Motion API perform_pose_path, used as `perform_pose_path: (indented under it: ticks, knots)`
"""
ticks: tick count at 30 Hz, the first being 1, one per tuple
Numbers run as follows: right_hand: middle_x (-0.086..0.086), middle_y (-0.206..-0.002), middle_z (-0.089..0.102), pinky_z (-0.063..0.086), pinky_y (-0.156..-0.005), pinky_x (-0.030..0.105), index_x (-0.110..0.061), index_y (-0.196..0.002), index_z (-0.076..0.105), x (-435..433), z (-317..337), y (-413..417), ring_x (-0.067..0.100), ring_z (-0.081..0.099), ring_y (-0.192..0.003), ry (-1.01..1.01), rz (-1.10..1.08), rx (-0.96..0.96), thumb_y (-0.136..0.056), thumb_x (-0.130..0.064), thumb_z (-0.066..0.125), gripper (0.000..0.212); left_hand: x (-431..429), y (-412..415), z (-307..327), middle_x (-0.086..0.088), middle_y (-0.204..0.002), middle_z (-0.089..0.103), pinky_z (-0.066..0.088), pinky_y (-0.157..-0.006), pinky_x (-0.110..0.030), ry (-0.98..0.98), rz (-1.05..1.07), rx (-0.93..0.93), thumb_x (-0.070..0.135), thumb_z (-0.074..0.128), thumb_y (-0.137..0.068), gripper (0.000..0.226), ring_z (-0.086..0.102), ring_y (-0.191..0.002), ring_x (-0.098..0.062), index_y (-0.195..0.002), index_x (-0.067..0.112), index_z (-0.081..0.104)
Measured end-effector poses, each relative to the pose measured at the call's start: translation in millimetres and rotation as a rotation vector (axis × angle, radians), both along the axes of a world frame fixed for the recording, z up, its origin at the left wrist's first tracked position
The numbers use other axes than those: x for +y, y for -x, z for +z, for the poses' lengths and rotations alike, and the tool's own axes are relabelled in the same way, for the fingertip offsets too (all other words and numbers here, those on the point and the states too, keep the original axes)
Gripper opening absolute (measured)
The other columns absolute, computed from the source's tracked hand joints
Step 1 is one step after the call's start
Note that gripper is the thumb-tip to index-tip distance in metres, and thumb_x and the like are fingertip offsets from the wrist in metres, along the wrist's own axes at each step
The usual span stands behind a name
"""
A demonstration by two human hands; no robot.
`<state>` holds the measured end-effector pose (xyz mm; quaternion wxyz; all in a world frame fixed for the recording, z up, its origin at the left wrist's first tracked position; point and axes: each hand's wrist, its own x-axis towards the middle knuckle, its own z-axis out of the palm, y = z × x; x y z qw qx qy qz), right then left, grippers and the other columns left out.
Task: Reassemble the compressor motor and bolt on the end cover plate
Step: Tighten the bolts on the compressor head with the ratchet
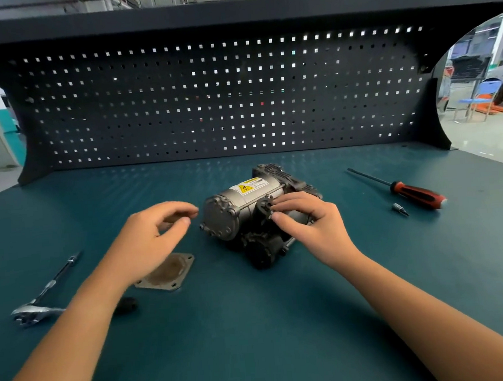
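Head view: a compressor motor (258, 216) lay on its side mid-way across a teal bench (253, 324). The right hand (309, 225) pinched a dark fitting (264, 205) on top of the motor between thumb and fingertips. The left hand (155, 235) hovered just left of the motor, fingers curled; whether it held anything could not be told. The square end cover plate (168, 272) lay flat beneath the left wrist, apart from the motor. A red-handled screwdriver (405, 190) lay to the right.
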<state>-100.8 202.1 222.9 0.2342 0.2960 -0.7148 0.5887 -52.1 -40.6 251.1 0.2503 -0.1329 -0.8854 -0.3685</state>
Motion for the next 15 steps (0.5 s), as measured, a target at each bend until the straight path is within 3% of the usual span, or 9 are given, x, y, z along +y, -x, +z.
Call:
perform_pose_path:
  ticks: [3, 5, 7, 9, 12, 15]
  knots:
    - [-0.014, -0.088, 0.067, 0.042, -0.086, 0.010, -0.028, -0.082, 0.069, 1.6, 0.0, 0.8, 0.002, 0.061, -0.091, -0.021, 0.000, -0.005, -0.075, 0.002, 0.073, 0.030, -49.0, -20.5, -12.2, 0.034, -0.093, 0.063, 0.040, -0.082, -0.011, 0.198, 0.077, -0.121, 0.018, 0.067, -0.083, 0.034, 0.053, -0.092, 0.021, -0.089, 0.050, 0.059]
    - [-0.017, -0.091, 0.066, 0.041, -0.086, 0.009, -0.029, -0.082, 0.069, 2.6, 0.3, 0.4, 0.005, 0.062, -0.095, -0.050, -0.004, -0.016, -0.074, 0.000, 0.075, 0.030, -89.8, -44.8, -26.8, 0.043, -0.091, 0.060, 0.044, -0.086, -0.023, 0.246, 0.164, -0.288, 0.041, 0.076, -0.072, 0.027, 0.057, -0.091, 0.017, -0.086, 0.058, 0.061]
    - [-0.017, -0.093, 0.065, 0.040, -0.087, 0.007, -0.028, -0.083, 0.069, 2.1, 0.6, -0.4, 0.005, 0.060, -0.099, -0.070, -0.015, -0.022, -0.074, -0.002, 0.075, 0.029, -124.8, -65.8, -44.2, 0.049, -0.091, 0.056, 0.047, -0.083, -0.031, 0.306, 0.266, -0.349, 0.078, 0.065, -0.051, 0.043, 0.060, -0.088, 0.006, -0.092, 0.072, 0.053]
    - [-0.016, -0.094, 0.065, 0.039, -0.088, 0.007, -0.026, -0.086, 0.069, 0.8, 1.5, -1.3, 0.005, 0.059, -0.100, -0.075, -0.026, -0.031, -0.074, -0.001, 0.075, 0.028, -149.7, -73.1, -61.9, 0.043, -0.088, 0.059, 0.049, -0.075, -0.034, 0.331, 0.306, -0.318, 0.092, 0.048, -0.048, 0.052, 0.058, -0.081, 0.000, -0.098, 0.078, 0.042]
    - [-0.017, -0.094, 0.064, 0.038, -0.087, 0.005, -0.027, -0.087, 0.068, 0.5, 3.0, -2.7, -0.003, 0.058, -0.098, -0.064, -0.021, -0.040, -0.075, -0.001, 0.074, 0.029, -164.8, -70.0, -77.1, 0.028, -0.093, 0.058, 0.052, -0.075, -0.048, 0.409, 0.357, -0.219, 0.072, 0.054, -0.065, 0.037, 0.060, -0.086, -0.011, -0.099, 0.077, 0.040]
    - [-0.016, -0.097, 0.064, 0.036, -0.085, 0.003, -0.026, -0.090, 0.067, 1.1, 2.9, -3.3, -0.012, 0.056, -0.095, -0.062, -0.014, -0.045, -0.077, -0.002, 0.072, 0.028, -175.3, -57.1, -85.5, 0.025, -0.082, 0.057, 0.048, -0.070, -0.058, 0.494, 0.486, -0.063, 0.038, 0.066, -0.081, 0.029, 0.059, -0.078, -0.012, -0.085, 0.061, 0.048]
